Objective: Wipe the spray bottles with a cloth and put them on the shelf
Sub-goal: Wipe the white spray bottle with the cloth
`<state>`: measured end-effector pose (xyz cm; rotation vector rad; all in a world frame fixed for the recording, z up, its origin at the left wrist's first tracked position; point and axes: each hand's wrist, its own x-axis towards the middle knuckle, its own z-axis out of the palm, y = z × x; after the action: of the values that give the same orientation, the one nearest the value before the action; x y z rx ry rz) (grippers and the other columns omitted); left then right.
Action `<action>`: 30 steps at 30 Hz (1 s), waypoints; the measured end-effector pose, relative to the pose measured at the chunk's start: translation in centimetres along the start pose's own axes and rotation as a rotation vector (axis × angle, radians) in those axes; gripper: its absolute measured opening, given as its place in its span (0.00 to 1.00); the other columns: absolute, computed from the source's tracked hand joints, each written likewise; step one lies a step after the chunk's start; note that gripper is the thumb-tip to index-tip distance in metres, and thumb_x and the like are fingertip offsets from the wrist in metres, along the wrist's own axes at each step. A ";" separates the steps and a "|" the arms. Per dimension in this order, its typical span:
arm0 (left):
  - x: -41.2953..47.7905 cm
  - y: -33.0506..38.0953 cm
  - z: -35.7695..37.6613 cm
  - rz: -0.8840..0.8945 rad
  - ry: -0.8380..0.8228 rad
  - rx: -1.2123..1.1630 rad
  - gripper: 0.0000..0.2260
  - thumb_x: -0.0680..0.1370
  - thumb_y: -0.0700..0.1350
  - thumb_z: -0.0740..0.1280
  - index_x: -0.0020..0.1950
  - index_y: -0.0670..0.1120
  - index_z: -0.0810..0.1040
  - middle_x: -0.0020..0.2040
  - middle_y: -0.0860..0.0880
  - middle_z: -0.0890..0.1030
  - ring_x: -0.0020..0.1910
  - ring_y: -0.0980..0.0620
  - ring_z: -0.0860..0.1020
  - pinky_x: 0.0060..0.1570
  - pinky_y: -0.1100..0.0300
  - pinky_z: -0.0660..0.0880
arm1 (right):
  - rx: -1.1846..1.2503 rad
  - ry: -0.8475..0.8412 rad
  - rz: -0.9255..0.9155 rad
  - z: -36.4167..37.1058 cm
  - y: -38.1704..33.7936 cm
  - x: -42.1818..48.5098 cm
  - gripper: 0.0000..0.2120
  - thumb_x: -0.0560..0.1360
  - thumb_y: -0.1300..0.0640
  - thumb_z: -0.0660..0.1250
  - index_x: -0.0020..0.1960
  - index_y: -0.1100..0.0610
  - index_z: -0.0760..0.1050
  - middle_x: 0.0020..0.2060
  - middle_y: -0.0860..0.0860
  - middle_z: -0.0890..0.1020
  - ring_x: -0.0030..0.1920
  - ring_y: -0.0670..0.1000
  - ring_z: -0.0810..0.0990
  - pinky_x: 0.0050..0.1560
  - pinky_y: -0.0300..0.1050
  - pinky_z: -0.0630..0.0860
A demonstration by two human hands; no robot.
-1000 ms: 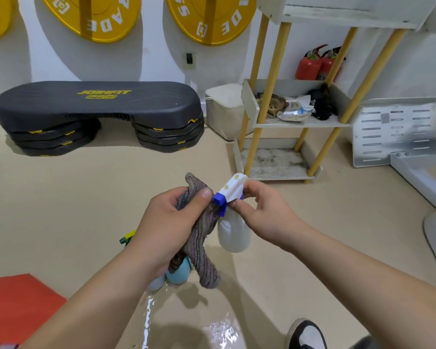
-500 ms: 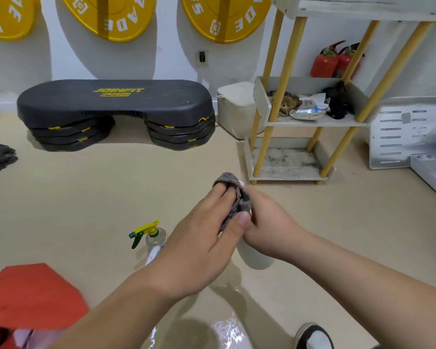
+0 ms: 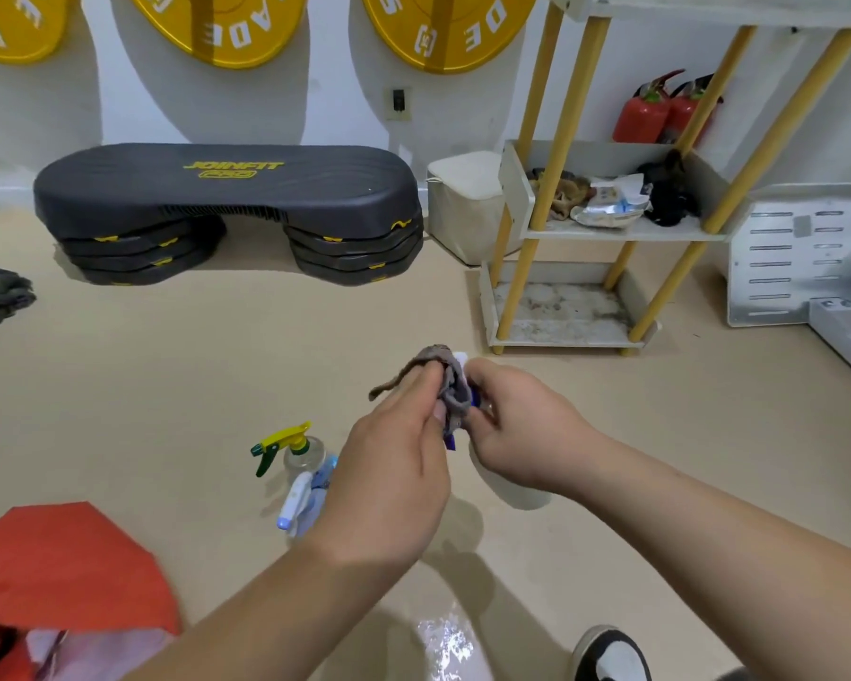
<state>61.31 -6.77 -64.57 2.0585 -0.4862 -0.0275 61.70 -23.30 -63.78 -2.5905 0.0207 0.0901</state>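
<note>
While my right hand grips the white spray bottle by its neck in mid-air, my left hand pinches the grey cloth around its blue-and-white nozzle. I judge this first bottle half wiped. Two more bottles wait on the floor, and the shelf holds none yet.
</note>
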 end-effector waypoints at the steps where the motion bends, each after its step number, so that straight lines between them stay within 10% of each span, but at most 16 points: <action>1: 0.0 -0.1 0.0 0.027 0.018 0.025 0.13 0.86 0.37 0.59 0.58 0.54 0.77 0.44 0.55 0.79 0.43 0.55 0.77 0.39 0.70 0.69 | 0.000 0.005 -0.013 0.0 -0.1 0.0 0.04 0.79 0.54 0.63 0.48 0.53 0.69 0.41 0.48 0.76 0.44 0.55 0.74 0.44 0.54 0.75; 5: 2.5 -0.6 -1.5 -0.167 -0.070 -0.052 0.15 0.87 0.43 0.59 0.68 0.54 0.80 0.57 0.60 0.83 0.58 0.62 0.80 0.54 0.77 0.70 | -0.074 -0.089 -0.156 0.7 -1.6 -1.0 0.07 0.80 0.51 0.65 0.49 0.52 0.69 0.43 0.49 0.74 0.46 0.53 0.70 0.46 0.51 0.73; 8: 3.4 -0.6 -1.9 -0.323 -0.210 -0.226 0.14 0.87 0.46 0.59 0.63 0.55 0.83 0.58 0.58 0.85 0.61 0.57 0.82 0.63 0.65 0.75 | -0.131 -0.135 -0.118 1.2 -2.1 -1.2 0.10 0.81 0.47 0.64 0.47 0.50 0.66 0.39 0.45 0.70 0.42 0.51 0.69 0.42 0.46 0.65; 12: 1.1 0.0 -1.2 -0.199 -0.034 0.040 0.17 0.87 0.45 0.58 0.74 0.57 0.76 0.59 0.58 0.82 0.52 0.61 0.78 0.46 0.82 0.69 | -0.045 -0.110 0.004 1.1 -0.5 0.2 0.07 0.79 0.49 0.64 0.47 0.50 0.69 0.39 0.46 0.75 0.42 0.54 0.75 0.41 0.49 0.71; 16: 0.9 -0.6 -1.8 -0.183 0.032 -0.059 0.16 0.87 0.44 0.58 0.66 0.56 0.82 0.53 0.57 0.87 0.50 0.57 0.84 0.54 0.57 0.80 | 0.100 -0.017 0.125 0.3 1.9 1.5 0.11 0.80 0.51 0.65 0.43 0.55 0.69 0.36 0.50 0.75 0.39 0.56 0.74 0.42 0.52 0.74; 21: 2.8 -0.9 -3.2 -0.296 0.211 -0.242 0.14 0.88 0.48 0.57 0.55 0.55 0.83 0.48 0.55 0.86 0.51 0.54 0.83 0.52 0.56 0.79 | 0.154 -0.054 0.064 0.4 1.4 1.0 0.13 0.82 0.51 0.66 0.42 0.55 0.68 0.35 0.50 0.73 0.36 0.51 0.69 0.35 0.44 0.65; 24: 2.6 -0.4 -2.8 -0.154 0.069 -0.202 0.13 0.88 0.46 0.58 0.59 0.56 0.82 0.48 0.58 0.85 0.48 0.60 0.82 0.46 0.62 0.80 | 0.186 -0.096 0.020 0.7 0.7 0.8 0.10 0.81 0.51 0.66 0.43 0.53 0.71 0.35 0.49 0.75 0.36 0.50 0.72 0.37 0.44 0.69; 27: 2.5 -1.1 -1.9 0.033 -0.152 0.053 0.16 0.86 0.40 0.60 0.71 0.53 0.79 0.69 0.61 0.79 0.68 0.63 0.76 0.69 0.65 0.71 | 0.125 -0.095 -0.086 1.2 -0.1 0.3 0.08 0.77 0.49 0.63 0.49 0.54 0.77 0.41 0.51 0.82 0.42 0.55 0.80 0.45 0.53 0.79; 30: 3.3 -1.7 -2.6 -0.035 -0.242 0.152 0.16 0.87 0.44 0.58 0.72 0.54 0.76 0.66 0.57 0.81 0.67 0.55 0.78 0.68 0.59 0.71 | 0.015 -0.063 -0.167 1.2 -0.7 -0.3 0.10 0.79 0.49 0.65 0.51 0.55 0.75 0.42 0.52 0.81 0.43 0.57 0.78 0.44 0.54 0.77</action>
<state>65.47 -5.00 -64.03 2.2247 -0.6169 -0.2709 61.31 -22.05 -64.40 -2.5613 -0.2162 0.1098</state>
